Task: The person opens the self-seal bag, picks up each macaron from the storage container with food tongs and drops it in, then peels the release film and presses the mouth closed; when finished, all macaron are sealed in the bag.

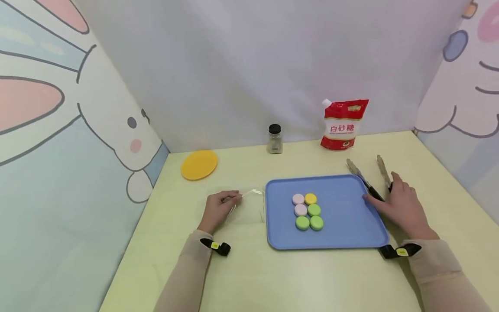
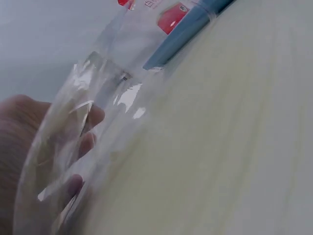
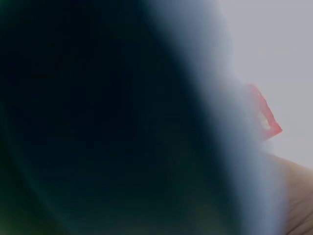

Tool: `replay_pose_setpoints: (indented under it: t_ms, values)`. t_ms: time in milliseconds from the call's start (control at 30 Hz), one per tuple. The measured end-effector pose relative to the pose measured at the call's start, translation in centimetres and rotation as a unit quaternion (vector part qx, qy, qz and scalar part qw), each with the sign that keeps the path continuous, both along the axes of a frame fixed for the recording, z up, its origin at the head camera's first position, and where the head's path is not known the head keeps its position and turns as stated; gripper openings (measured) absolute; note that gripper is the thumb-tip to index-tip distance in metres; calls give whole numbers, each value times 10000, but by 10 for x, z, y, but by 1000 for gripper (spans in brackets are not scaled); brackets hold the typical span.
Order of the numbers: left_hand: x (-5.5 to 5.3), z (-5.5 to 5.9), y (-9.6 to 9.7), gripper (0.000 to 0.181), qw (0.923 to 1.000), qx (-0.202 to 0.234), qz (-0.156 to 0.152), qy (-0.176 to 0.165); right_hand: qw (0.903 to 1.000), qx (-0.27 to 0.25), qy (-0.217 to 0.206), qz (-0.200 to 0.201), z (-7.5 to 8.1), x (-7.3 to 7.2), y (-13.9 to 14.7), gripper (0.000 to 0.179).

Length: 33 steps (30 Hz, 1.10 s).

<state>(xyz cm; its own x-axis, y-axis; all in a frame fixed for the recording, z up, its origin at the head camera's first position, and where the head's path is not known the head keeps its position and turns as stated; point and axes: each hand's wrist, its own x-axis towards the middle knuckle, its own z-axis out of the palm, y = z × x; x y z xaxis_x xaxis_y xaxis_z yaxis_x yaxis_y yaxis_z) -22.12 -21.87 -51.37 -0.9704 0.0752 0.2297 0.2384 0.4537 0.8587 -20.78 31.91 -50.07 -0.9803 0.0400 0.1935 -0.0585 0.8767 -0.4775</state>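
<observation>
My left hand point(image 1: 220, 210) grips the left side of a clear plastic item point(image 1: 249, 208) lying left of the blue tray point(image 1: 351, 216). In the left wrist view the glossy clear plastic point(image 2: 112, 107) overlaps the curled fingers point(image 2: 85, 144); its exact kind I cannot tell. My right hand point(image 1: 405, 210) lies over the black handles of metal tongs point(image 1: 352, 168) at the tray's right edge, thumb on the left and fingers on the right. Pink, yellow and green macarons point(image 1: 314, 210) sit in two columns on the tray. A dark blur fills most of the right wrist view.
A red and white sugar pouch point(image 1: 342, 128) and a small black-capped jar point(image 1: 275, 141) stand at the back by the pale wall. A round orange disc point(image 1: 199, 165) lies at the back left. Printed cartoon walls point(image 1: 128, 130) border both sides of the table.
</observation>
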Motion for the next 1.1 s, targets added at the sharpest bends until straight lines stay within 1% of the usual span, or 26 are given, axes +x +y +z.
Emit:
replay_pose_setpoints:
  t_ms: [100, 200, 300, 400, 500, 567, 633, 733, 800, 833, 900, 933, 1000, 1033, 1100]
  values:
    - [0, -1, -1, 15, 9995, 63, 199, 221, 9998, 87, -177, -91, 3, 2, 3, 109]
    - [0, 1, -4, 16, 9984, 139, 344, 433, 9993, 113, -363, -50, 8, 0, 5, 102]
    - [0, 0, -5, 15, 9975, 188, 310, 606, 9982, 70, -593, -60, 11, 3, 7, 96]
    - [0, -1, -4, 9, 9952, 228, 210, 932, 9967, -76, -756, -274, 12, 7, 11, 95]
    - [-2, 0, -3, 8, 9898, 299, 209, 1379, 9961, -237, -639, -552, 12, 8, 15, 86]
    - [-2, 2, -2, 8, 9861, 328, 218, 1615, 9963, -309, -555, -582, 13, 7, 17, 82]
    - [-1, 6, -1, 7, 9840, 359, 184, 1735, 9970, -332, -474, -520, 13, 5, 17, 78]
    - [4, 17, 4, 6, 9830, 416, 93, 1788, 9981, -333, -461, -254, 14, 4, 15, 88]
    - [7, 23, 6, 7, 9826, 533, 9, 1780, 9991, -244, -336, 36, 17, 5, 12, 85]
    - [8, 27, 7, 8, 9821, 588, -16, 1792, 9993, -153, -248, 236, 19, 5, 10, 80]
    - [8, 31, 8, 9, 9810, 701, -39, 1806, 9971, 103, -33, 758, 27, 6, 3, 62]
    - [8, 32, 8, 10, 9806, 762, -47, 1805, 9939, 275, 66, 1065, 32, 6, -3, 53]
    - [9, 32, 8, 11, 9807, 845, -45, 1762, 9832, 665, 163, 1689, 44, 7, -17, 40]
    - [9, 32, 7, 12, 9807, 871, -42, 1748, 9767, 862, 129, 1961, 51, 6, -26, 37]
    - [9, 31, 6, 12, 9812, 900, -18, 1709, 9627, 1088, -13, 2479, 65, 4, -47, 39]
